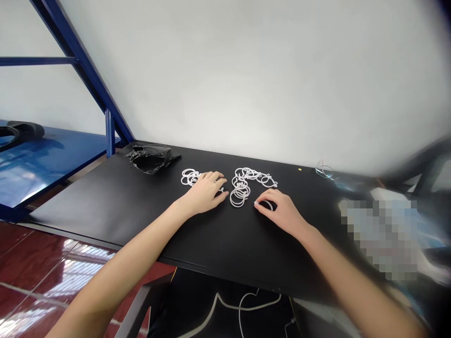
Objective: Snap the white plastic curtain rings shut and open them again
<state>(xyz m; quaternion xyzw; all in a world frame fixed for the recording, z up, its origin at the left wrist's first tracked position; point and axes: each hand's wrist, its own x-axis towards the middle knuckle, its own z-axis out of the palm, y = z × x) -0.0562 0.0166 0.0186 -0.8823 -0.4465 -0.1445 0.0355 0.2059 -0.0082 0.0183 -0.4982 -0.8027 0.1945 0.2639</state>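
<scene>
My right hand (278,209) pinches a thin white ring (270,204) between thumb and fingertips, just above the black tabletop (218,239). My left hand (206,192) reaches over the table with its fingers bent and thumb apart. A small white end shows between that thumb and index finger; whether it is touched I cannot tell. White rings (188,173) lie partly hidden behind the left hand. Between the hands, several more white rings with small tabs lie overlapping in a curved row (239,190), which bends right along the back.
A torn black plastic bag (151,157) lies at the back left. Clear plastic wrapping (324,171) and a blurred package (380,234) are on the right. A blue frame (88,80) and blue table (52,150) stand left. Cables (229,305) hang below the front edge.
</scene>
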